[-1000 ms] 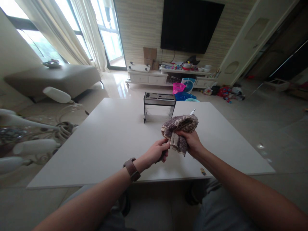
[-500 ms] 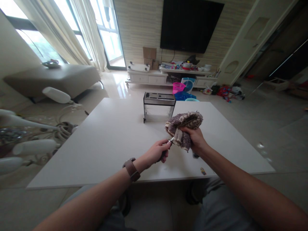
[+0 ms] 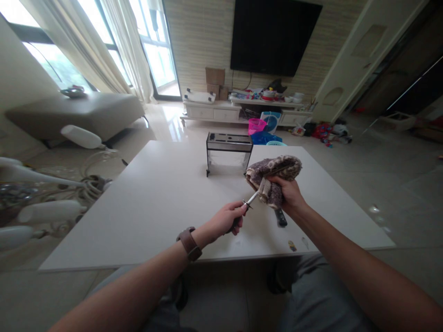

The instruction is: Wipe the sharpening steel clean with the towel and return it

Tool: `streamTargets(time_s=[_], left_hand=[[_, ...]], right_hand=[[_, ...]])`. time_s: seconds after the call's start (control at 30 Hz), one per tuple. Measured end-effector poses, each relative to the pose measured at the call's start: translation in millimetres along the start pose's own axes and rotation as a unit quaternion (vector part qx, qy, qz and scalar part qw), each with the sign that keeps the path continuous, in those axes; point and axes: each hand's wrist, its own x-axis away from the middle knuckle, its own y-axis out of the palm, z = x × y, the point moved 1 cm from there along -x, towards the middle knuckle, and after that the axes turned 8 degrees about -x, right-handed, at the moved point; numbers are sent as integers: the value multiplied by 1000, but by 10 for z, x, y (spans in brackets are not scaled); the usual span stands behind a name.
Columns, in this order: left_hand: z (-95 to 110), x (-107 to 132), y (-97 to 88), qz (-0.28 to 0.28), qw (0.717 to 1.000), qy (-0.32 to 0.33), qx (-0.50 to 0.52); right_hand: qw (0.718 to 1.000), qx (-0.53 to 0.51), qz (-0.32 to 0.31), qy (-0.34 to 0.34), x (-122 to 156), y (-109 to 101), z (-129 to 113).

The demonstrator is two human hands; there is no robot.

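Note:
My left hand [image 3: 234, 216] is closed round the dark handle of a sharpening steel [image 3: 253, 198], a thin metal rod with a small crossguard. The rod slants up to the right and goes into a folded purple-grey and beige towel [image 3: 259, 167]. My right hand [image 3: 288, 192] grips that towel round the rod, which hides the rod's far part. Below the towel, a black riveted handle [image 3: 280, 218], like a knife's, lies on the white table [image 3: 145, 207]; its other end is hidden. Behind the towel stands a knife block [image 3: 230, 144] with a slotted top and clear sides.
Small stickers [image 3: 292, 246] are near the table's front edge. To the left are white lamp shades [image 3: 51, 212] with coiled arms. Beyond the table stand a pink basket [image 3: 257, 125], a low white cabinet [image 3: 200, 112] and a grey bench [image 3: 83, 110].
My right hand and the towel have moved up and to the right, away from my left hand. More of the steel's rod and of the black handle on the table now shows.

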Motion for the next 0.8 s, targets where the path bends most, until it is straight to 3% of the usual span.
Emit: streamTargets(time_s=[0.47, 0.8], left_hand=[[42, 52, -1, -19, 1000, -13, -17], [18, 57, -30, -36, 999, -19, -32]], right_hand=[[999, -20, 39, -19, -182, -88, -147], [1000, -18, 7, -15, -267, -168, -168]])
